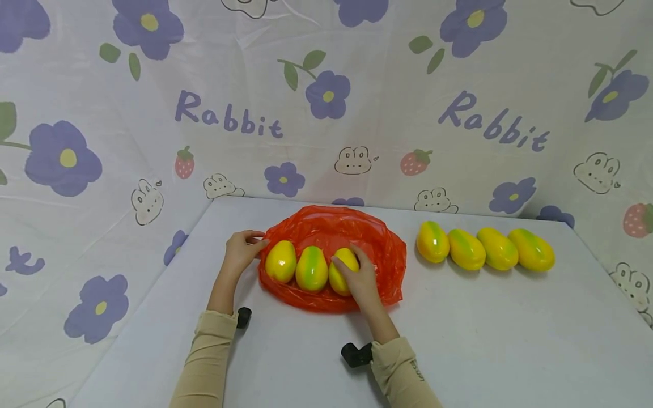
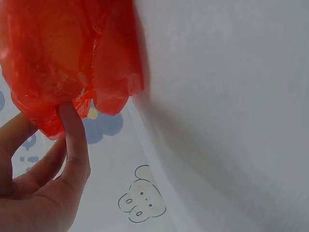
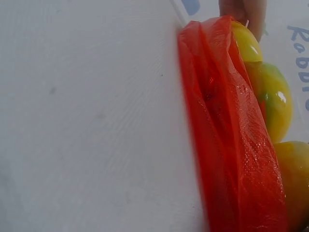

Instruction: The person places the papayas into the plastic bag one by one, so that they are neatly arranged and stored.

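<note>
A red plastic bag (image 1: 389, 263) lies spread open on the table, with three glossy yellow-green mangoes side by side in it: a left one (image 1: 280, 262), a middle one (image 1: 312, 271) and a right one (image 1: 344, 259). At the bag's left edge, my left hand (image 1: 242, 249) pinches the red plastic between thumb and fingers, as the left wrist view shows closer. My right hand (image 1: 364, 281) grips the right mango from above, its fingers covering part of the fruit. In the right wrist view, the bag's front fold (image 3: 227, 121) partly hides the mangoes, and my right hand is out of sight.
To the right of the bag, several more mangoes (image 1: 466, 249) lie in a row on the white table (image 1: 490, 334). A cloth backdrop (image 1: 388, 107) with flowers and rabbits rises behind the table. Black devices (image 1: 355, 355) sit at both wrists.
</note>
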Demonstrator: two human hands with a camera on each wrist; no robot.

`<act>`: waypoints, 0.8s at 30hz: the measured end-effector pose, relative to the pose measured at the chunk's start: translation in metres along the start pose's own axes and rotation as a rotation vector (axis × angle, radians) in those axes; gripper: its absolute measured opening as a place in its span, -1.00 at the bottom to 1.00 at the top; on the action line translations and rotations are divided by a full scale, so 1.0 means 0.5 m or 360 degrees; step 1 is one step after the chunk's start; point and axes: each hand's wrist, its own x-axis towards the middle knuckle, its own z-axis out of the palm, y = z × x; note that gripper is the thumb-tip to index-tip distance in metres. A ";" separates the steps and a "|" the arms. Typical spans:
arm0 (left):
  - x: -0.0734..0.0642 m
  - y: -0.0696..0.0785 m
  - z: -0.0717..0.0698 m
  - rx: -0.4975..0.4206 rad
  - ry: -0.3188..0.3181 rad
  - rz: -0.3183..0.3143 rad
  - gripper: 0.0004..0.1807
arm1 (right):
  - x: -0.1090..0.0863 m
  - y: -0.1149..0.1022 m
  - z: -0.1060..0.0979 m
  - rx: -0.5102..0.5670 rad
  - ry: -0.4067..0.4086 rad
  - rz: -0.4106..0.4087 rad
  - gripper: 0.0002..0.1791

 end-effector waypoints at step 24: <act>0.004 -0.002 0.001 0.0010 -0.0008 -0.0009 -0.56 | -0.003 -0.028 -0.041 0.0027 -0.0005 -0.0154 -0.23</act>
